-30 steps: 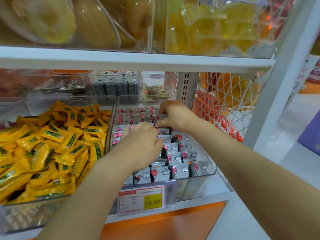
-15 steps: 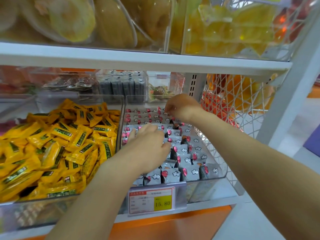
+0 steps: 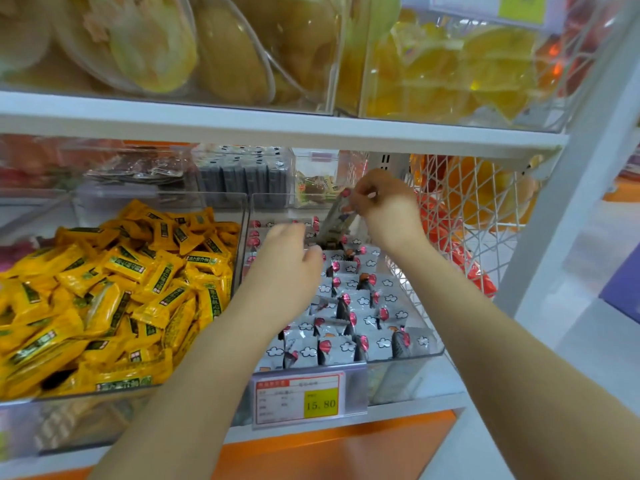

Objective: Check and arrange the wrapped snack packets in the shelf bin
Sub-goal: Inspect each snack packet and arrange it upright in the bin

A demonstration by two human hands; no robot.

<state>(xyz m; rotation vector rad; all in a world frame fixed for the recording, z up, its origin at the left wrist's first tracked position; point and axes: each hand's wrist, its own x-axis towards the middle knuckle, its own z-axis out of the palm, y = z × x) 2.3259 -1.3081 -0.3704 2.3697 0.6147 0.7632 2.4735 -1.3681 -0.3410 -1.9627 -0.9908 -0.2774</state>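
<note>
Since a second earlier, right hand [image 3: 388, 209] had risen from the back rows, lifting one packet clear of them.

Item 1, right hand: thumb and fingertips pinched the top edge of a single grey foil-wrapped snack packet [image 3: 337, 218], which hung tilted above the rear of the bin, its lower end near the packets beneath.

Item 2, left hand [image 3: 287, 268]: palm down, fingers loosely extended, resting on the middle rows; it held nothing that I could see.

Item 3, grey wrapped snack packets with white cloud and red marks [image 3: 360, 327]: stood in upright rows filling the clear plastic shelf bin [image 3: 420, 358].

Item 4, red-and-yellow price label reading 15.80 [image 3: 299, 400]: fixed on the bin's front.

Item 5, heaped yellow wrapped packets with dark green labels [image 3: 114, 289]: lay loose in the adjoining clear bin just to the left.

Item 6, white wire mesh basket [image 3: 485, 216]: stood just right of the bin.

Item 7, white shelf board [image 3: 277, 128]: ran overhead.
</note>
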